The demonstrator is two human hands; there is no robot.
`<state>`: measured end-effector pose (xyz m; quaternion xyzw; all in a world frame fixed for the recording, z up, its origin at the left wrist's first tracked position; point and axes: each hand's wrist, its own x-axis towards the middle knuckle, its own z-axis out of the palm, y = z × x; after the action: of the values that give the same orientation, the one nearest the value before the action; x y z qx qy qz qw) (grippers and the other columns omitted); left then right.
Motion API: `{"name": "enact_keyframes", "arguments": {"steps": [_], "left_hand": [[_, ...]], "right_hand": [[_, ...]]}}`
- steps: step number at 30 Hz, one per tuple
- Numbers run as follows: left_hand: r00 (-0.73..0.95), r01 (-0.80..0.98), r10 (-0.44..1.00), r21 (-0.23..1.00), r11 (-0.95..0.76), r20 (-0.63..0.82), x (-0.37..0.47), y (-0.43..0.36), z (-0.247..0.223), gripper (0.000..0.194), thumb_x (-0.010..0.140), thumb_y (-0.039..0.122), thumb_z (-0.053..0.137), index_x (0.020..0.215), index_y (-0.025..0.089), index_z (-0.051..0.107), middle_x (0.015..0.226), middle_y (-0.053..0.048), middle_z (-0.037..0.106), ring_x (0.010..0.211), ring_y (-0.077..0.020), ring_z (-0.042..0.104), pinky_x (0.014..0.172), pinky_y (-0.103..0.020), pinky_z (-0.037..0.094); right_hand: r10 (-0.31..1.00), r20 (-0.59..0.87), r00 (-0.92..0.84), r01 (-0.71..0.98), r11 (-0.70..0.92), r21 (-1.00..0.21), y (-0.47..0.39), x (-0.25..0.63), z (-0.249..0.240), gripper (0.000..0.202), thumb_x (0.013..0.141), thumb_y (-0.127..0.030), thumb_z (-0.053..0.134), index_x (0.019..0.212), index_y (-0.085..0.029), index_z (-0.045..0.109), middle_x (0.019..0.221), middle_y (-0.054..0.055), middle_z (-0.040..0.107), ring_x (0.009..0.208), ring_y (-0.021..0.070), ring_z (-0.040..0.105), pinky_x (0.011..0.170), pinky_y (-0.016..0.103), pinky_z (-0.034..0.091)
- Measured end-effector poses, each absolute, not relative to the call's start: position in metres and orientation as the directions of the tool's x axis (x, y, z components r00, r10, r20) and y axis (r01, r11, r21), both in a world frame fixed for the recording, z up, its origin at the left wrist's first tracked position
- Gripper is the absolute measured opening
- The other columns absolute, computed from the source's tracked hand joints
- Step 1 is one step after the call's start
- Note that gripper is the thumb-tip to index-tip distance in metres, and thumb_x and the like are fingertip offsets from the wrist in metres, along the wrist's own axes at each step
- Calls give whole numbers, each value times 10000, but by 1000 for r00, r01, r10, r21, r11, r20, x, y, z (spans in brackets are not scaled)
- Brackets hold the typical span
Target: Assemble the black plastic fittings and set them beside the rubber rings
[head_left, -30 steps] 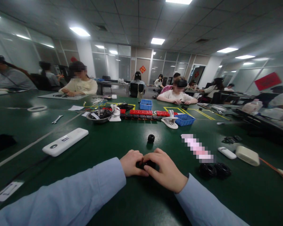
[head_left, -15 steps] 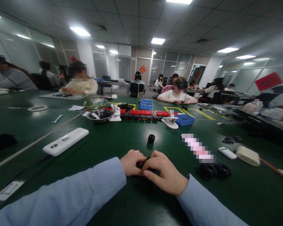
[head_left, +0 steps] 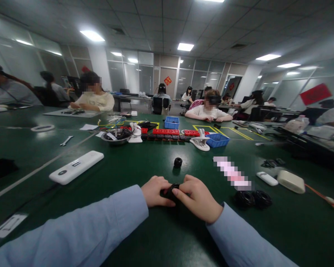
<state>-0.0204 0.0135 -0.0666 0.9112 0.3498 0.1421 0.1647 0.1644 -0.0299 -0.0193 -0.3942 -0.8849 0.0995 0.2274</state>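
Observation:
Between my two hands is a small black ring-shaped part [head_left: 174,187], much like a little tyre or a tight coil; the fingers hide most of it. My left hand [head_left: 158,191] grips its left side, thumb along the near edge. Closed on its right side is my right hand [head_left: 197,196], with thumb and bent fingers pressed on it. A similar black round piece [head_left: 178,162] stands just beyond the hands. Two larger black rings [head_left: 244,200] lie side by side to the right of my right hand.
On the left lie a long white device [head_left: 76,167] and a wrench [head_left: 66,141]. Farther back are a metal bowl [head_left: 115,140] of cables, red blocks [head_left: 166,131], a white clip [head_left: 200,141] and blue bins [head_left: 217,140]. A beige case [head_left: 291,181] rests at right. Several people sit around.
My right hand's fingers have drawn back and its thumb has shifted onto the black ring-shaped part, so more of it shows. My left hand stays nearly in place.

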Motion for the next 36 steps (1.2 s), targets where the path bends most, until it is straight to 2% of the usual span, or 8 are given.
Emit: {"name": "enact_keyframes", "arguments": {"steps": [6,12,16,19,22,29,36], "left_hand": [[709,594,694,421,-685,128,-20,12,-65,360,686,498,687,685,169,541,691,34,546,730,-156,499,664,-274,304],[713,597,691,417,-685,115,-20,12,-64,356,703,507,667,715,170,554,706,31,553,732,-158,496,673,-278,311],[715,594,688,411,-691,122,-19,13,-64,350,707,504,665,723,171,558,706,33,555,734,-159,501,667,-277,305],[712,602,691,399,-692,124,-19,12,-64,343,702,500,672,736,175,569,708,31,558,735,-164,510,660,-277,302],[707,609,695,386,-692,129,-19,11,-64,346,698,508,671,743,179,574,713,29,562,736,-166,519,651,-275,303],[716,604,685,371,-705,137,-19,11,-66,352,713,525,646,734,183,569,724,29,574,744,-166,526,655,-279,318],[709,624,697,363,-692,109,-18,10,-63,333,710,508,654,743,186,573,738,29,578,758,-165,526,673,-280,328]], "right_hand": [[845,258,-468,773,533,-345,-22,168,-24,416,912,-369,416,558,-167,501,556,0,461,657,143,443,583,252,306],[871,249,-423,816,486,-314,-20,168,-22,365,916,-392,403,658,-171,537,632,14,538,683,154,467,606,267,312],[855,322,-407,806,502,-314,-23,169,-18,319,908,-377,420,714,-170,567,686,24,577,708,165,486,642,284,342],[820,384,-424,755,554,-349,-27,169,-17,233,868,-364,500,814,-160,601,807,46,617,800,188,511,716,312,384],[783,426,-454,701,609,-371,-29,169,-18,249,847,-368,539,919,-146,625,905,67,641,871,205,520,779,343,405],[784,366,-502,713,614,-338,-29,164,-19,234,783,-362,631,894,-162,679,828,60,660,815,202,522,732,338,438],[792,334,-511,742,603,-293,-29,164,-17,239,781,-353,637,918,-162,685,800,63,645,815,198,517,728,330,440]]}}
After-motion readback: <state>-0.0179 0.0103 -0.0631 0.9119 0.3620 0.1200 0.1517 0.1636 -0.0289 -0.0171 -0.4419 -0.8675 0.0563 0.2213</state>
